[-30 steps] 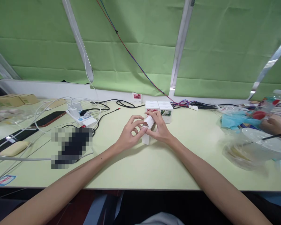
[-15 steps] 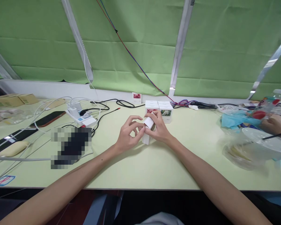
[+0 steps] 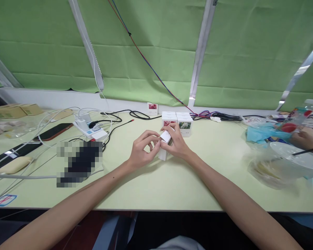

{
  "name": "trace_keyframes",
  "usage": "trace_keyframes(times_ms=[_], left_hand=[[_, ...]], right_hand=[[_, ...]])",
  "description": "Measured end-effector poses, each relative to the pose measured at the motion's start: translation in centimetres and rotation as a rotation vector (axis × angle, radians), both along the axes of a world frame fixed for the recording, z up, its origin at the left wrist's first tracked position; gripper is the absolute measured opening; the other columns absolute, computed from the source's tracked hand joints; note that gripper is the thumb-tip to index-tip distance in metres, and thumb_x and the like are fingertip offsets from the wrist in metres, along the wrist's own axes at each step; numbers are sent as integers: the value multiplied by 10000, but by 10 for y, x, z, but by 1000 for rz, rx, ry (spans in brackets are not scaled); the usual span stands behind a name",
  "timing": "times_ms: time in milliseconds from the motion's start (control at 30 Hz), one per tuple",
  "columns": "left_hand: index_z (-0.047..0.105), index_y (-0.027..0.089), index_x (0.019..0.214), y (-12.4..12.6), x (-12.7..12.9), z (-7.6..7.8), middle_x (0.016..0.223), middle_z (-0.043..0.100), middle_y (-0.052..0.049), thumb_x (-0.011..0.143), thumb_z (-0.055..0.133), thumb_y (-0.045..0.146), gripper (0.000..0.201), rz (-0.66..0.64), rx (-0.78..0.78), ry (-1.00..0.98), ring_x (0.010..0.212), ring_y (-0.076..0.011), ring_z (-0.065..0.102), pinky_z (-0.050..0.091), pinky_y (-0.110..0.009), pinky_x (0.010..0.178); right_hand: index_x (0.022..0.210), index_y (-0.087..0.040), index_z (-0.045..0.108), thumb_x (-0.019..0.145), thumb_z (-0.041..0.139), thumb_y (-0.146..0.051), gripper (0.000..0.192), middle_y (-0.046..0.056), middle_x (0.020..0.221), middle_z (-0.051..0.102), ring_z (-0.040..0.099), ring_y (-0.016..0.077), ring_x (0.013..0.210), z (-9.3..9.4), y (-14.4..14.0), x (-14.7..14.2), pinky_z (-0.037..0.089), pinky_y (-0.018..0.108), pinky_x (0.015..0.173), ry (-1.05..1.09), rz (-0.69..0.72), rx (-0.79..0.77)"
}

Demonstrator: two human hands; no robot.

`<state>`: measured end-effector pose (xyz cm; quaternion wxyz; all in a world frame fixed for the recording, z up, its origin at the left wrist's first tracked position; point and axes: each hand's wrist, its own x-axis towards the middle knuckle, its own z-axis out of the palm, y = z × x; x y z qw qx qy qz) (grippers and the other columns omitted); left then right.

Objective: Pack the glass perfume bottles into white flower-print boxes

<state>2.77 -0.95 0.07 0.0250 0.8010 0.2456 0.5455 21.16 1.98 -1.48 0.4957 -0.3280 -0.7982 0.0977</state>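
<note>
A small white carton [image 3: 163, 150] stands upright on the pale green table [image 3: 156, 184], its top flap raised. My left hand [image 3: 142, 150] pinches that flap from the left with thumb and fingers. My right hand [image 3: 176, 143] wraps the carton from the right and behind. Just beyond my hands stand two more white cartons with flower pictures, one red [image 3: 169, 120] and one white-green [image 3: 184, 124]. A smaller carton [image 3: 152, 108] with a red picture sits farther back by the wall.
Left of me lie a white power strip [image 3: 90, 130] with plugs and cables, two phones [image 3: 53, 132], a yellowish soap-like bar [image 3: 14, 165] and cardboard boxes [image 3: 15, 111]. At right are blue gloves [image 3: 263, 133], a clear plastic lidded bowl [image 3: 284, 163], and another person's hand [image 3: 306, 139].
My left fingers have closed in onto the carton's top flap; a second ago they were spread above it. The carton and right hand have barely moved.
</note>
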Motion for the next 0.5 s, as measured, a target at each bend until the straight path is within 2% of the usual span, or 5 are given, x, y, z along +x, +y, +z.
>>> trace_keyframes(times_ms=[367, 500], left_hand=[[709, 206, 891, -2, 1, 2, 893, 722, -56, 900, 617, 199, 93, -7, 14, -29, 766, -142, 675, 570, -241, 538], [704, 205, 887, -2, 1, 1, 877, 724, -49, 900, 615, 177, 94, -4, 22, -50, 763, -140, 673, 566, -240, 538]], right_hand=[[1249, -221, 526, 822, 684, -384, 484, 112, 1158, 420, 477, 290, 1173, 0, 0, -1, 468, 489, 1022, 12, -33, 2], [1217, -216, 541, 823, 684, -387, 453, 116, 1156, 424, 479, 293, 1175, -1, 1, -2, 469, 487, 1020, 27, -48, 15]])
